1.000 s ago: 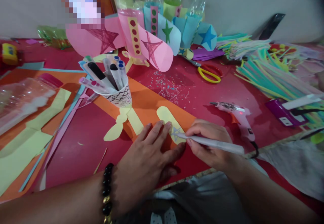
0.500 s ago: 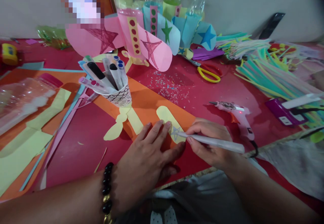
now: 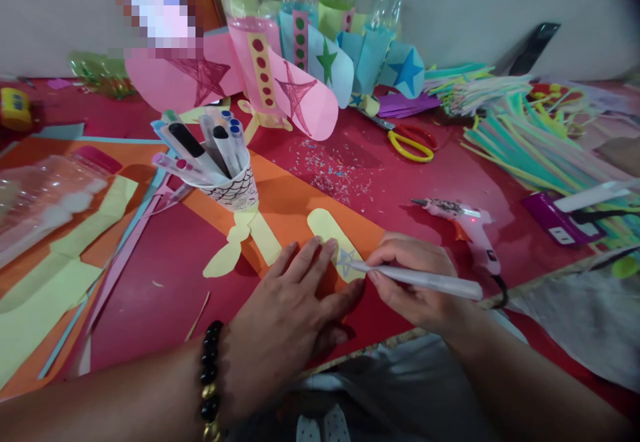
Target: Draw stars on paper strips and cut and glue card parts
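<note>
A white marker pen [image 3: 430, 281] is gripped in my right hand [image 3: 417, 279], its tip touching a blue-grey star drawn on a rounded yellow paper strip [image 3: 324, 223]. My left hand [image 3: 295, 295] lies flat with fingers stretched out, pressing the strip's left edge and the orange sheet [image 3: 285, 185] beneath. A beaded bracelet circles my left wrist. Just beyond my left fingertips are more cut yellow paper pieces [image 3: 265, 239]. Behind them stands a patterned paper cup [image 3: 233, 194] full of marker pens.
Decorated bottle rockets [image 3: 255, 62] stand at the back. Scissors [image 3: 413, 145], a pink glue gun [image 3: 470, 225], a purple power strip [image 3: 560, 219] and pastel strips [image 3: 525, 142] lie to the right. A clear plastic bottle [image 3: 45, 192] rests at left. Part of another person's hand [image 3: 623, 154] shows at the right edge.
The view has shifted very slightly. Both hands keep nearly the same position, with the pen tip still on the star. More of the other person's hand shows at the right edge.
</note>
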Motion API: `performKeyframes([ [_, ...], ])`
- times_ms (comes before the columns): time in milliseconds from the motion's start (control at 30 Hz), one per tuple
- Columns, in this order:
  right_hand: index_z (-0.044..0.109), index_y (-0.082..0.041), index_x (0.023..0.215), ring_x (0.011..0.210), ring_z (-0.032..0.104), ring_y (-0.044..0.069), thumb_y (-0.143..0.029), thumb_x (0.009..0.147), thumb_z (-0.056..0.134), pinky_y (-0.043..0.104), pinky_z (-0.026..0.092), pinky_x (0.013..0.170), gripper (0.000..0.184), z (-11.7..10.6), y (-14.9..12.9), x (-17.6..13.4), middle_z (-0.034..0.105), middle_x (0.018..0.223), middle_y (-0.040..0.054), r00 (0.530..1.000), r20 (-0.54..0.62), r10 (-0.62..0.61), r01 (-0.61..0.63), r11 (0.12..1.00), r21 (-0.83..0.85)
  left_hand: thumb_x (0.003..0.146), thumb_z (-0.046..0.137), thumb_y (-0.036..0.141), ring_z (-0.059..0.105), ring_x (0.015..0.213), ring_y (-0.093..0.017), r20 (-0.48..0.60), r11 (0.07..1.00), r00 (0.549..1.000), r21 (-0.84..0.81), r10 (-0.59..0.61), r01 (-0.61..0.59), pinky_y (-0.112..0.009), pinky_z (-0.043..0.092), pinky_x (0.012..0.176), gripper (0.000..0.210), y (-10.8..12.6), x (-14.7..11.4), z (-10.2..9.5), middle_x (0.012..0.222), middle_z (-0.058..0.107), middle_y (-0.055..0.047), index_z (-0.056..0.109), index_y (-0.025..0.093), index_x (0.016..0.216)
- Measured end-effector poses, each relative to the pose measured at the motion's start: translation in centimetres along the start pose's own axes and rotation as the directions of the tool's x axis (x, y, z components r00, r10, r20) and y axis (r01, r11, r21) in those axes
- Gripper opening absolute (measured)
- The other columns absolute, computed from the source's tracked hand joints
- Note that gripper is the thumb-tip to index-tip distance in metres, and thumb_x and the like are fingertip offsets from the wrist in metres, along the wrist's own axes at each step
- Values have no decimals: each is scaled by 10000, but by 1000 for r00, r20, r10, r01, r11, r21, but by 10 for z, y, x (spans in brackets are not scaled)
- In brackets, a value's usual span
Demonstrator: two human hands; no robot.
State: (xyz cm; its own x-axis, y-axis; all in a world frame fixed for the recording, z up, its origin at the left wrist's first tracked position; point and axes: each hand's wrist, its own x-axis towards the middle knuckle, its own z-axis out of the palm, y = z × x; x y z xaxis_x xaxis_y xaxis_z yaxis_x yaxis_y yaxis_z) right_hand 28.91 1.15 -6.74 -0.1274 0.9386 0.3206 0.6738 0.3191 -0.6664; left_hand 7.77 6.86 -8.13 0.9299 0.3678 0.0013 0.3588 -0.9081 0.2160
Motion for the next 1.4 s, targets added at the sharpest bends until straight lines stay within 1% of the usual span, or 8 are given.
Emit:
performKeyframes([
  [133,604,-178,798,617,533,131,-139,810,557,253,426,590,62,-1,-1,1,582,675,14,999,-22,30,-31,999,-20,927,431,502,262,1382,-336,-5,1000,1000,-7,3,-3,-545,277,1071,511,0,0,0,1511,282,-116,348,363,1412],
  [300,602,-180,799,597,525,127,-133,808,551,249,426,581,70,-1,-2,2,581,655,7,1000,6,-1,1,1000,-12,924,441,498,263,1379,-332,-10,1000,1000,-5,5,-5,-541,272,1071,527,0,-1,1,1517,267,-116,330,357,1420],
  [467,598,-188,799,606,531,134,-141,810,549,256,427,582,69,-1,-2,1,582,667,10,1000,-23,21,-21,1000,-19,921,456,489,265,1378,-330,-16,1000,1000,2,6,-6,-537,274,1072,539,0,-2,1,1513,278,-118,320,359,1426],
  [867,595,-192,775,587,518,136,-150,803,545,262,415,572,71,-2,0,0,569,644,7,1000,-13,19,-19,1000,-13,916,469,491,272,1375,-329,-13,1000,1000,7,6,-6,-537,274,1074,536,0,-1,0,1512,287,-115,338,358,1419],
  [967,600,-191,787,601,529,138,-160,809,546,263,422,575,66,-2,-1,0,575,665,13,999,-35,38,-39,999,-23,918,465,493,267,1380,-327,-15,1000,1000,7,7,-7,-536,269,1078,536,0,-1,0,1511,291,-110,332,365,1421],
  [1100,607,-192,814,612,536,141,-152,815,546,263,427,579,73,-1,-1,0,588,676,15,999,-24,35,-36,999,-25,921,449,501,268,1380,-333,-15,1000,1000,3,12,-12,-542,273,1074,541,-1,-1,2,1510,292,-115,317,367,1429],
  [1233,597,-187,815,631,548,142,-143,804,558,266,431,591,59,-1,0,0,585,690,18,996,-67,55,-57,998,-32,918,457,501,273,1377,-326,-20,1000,1000,10,14,-13,-537,273,1077,560,-1,-1,2,1498,315,-109,295,374,1439],
  [1400,595,-185,817,626,539,136,-143,809,556,262,428,589,58,-1,0,-1,587,691,12,999,-28,37,-38,999,-29,918,451,502,270,1380,-328,-5,1000,1000,14,10,-10,-536,283,1074,561,0,-1,0,1517,279,-116,294,368,1440],
])
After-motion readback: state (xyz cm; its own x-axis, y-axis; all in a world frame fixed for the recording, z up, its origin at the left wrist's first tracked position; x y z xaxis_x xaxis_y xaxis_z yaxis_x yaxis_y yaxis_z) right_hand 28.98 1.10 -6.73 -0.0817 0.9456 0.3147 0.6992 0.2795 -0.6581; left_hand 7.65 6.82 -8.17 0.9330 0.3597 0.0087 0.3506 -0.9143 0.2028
